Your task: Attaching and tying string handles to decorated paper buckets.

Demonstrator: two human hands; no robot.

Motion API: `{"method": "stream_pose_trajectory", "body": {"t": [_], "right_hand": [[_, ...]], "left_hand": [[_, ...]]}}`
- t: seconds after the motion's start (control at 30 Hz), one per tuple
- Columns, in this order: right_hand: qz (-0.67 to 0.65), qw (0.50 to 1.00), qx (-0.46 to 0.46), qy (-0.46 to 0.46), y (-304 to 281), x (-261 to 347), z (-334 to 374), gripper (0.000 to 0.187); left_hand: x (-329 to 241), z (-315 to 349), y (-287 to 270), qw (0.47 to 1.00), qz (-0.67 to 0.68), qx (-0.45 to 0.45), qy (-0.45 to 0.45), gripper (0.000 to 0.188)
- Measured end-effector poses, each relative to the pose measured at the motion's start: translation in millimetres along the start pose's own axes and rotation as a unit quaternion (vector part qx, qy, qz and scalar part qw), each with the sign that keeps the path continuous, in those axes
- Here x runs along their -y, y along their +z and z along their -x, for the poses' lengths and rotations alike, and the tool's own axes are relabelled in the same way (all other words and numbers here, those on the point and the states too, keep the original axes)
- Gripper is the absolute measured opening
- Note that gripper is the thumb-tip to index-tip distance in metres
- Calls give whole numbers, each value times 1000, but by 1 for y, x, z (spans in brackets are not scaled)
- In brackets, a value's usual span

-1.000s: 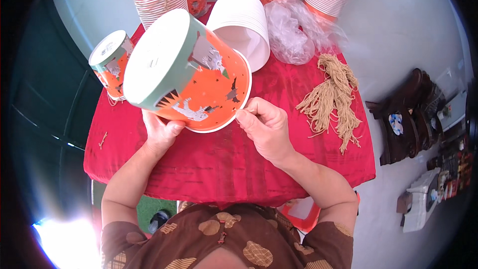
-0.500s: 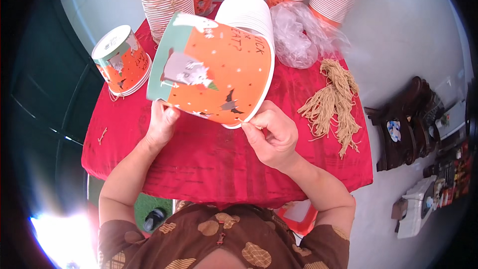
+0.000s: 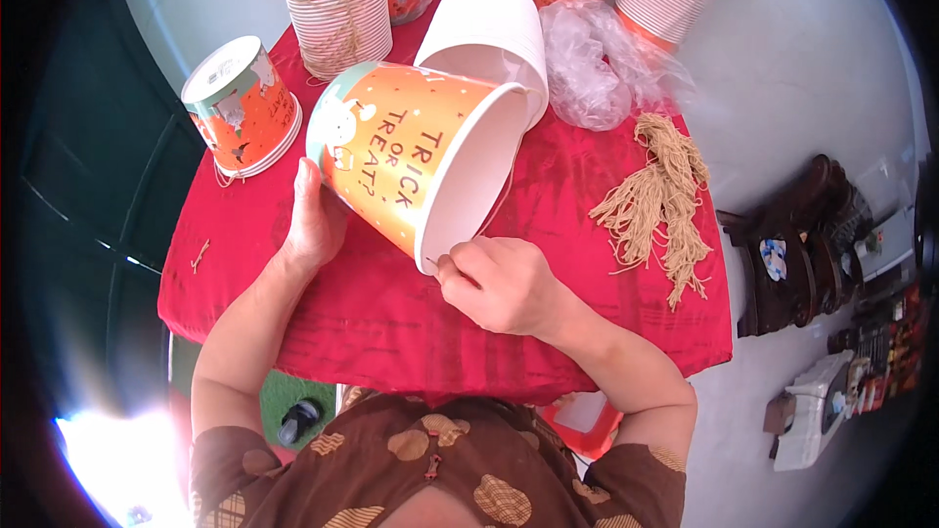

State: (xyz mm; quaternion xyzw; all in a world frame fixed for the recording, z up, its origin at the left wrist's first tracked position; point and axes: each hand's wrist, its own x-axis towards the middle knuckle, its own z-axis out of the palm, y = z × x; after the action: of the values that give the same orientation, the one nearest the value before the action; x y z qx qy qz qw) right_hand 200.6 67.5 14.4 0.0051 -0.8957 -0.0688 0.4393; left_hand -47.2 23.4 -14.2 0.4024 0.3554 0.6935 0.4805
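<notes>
An orange paper bucket [image 3: 377, 152] with a green base band and printed ghosts lies tilted in the air, its white mouth turned to the right. My left hand [image 3: 318, 220] holds it near the base, thumb on the outside and the other fingers hidden under it. At the lower rim my right hand [image 3: 494, 284] is closed in a pinch on a thin tan string [image 3: 501, 200], which runs up across the mouth. What lies inside its fist is mostly hidden. Just behind stands a tilted stack of white-sided buckets [image 3: 479, 29].
A bundle of tan strings [image 3: 660, 205] lies at the right on the red tablecloth [image 3: 391, 332]. Crumpled clear plastic [image 3: 592, 73] is behind it. An upside-down orange bucket stack [image 3: 240, 112] stands left; tall bucket stacks [image 3: 337, 15] line the back. A string scrap [image 3: 201, 256] lies far left.
The bucket has turned so its mouth now faces right and its lettering shows on the near side. My right hand has moved left and slightly down along the rim.
</notes>
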Motion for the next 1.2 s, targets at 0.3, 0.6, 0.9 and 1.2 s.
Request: {"method": "stream_pose_trajectory", "body": {"t": [0.3,0.6,0.9,1.2], "right_hand": [[-44,997,67,21,19,17,7,11],[-100,984,84,120,26,9,14,18],[-59,990,98,83,28,12,14,10],[-49,989,93,106,30,13,15,10]], "left_hand": [[-4,-4,12,993,72,3,-95,78],[-1,-12,16,986,103,56,-119,77],[4,-20,7,982,-177,-20,-57,72],[-27,1,26,930,-331,-70,-143,43]]}}
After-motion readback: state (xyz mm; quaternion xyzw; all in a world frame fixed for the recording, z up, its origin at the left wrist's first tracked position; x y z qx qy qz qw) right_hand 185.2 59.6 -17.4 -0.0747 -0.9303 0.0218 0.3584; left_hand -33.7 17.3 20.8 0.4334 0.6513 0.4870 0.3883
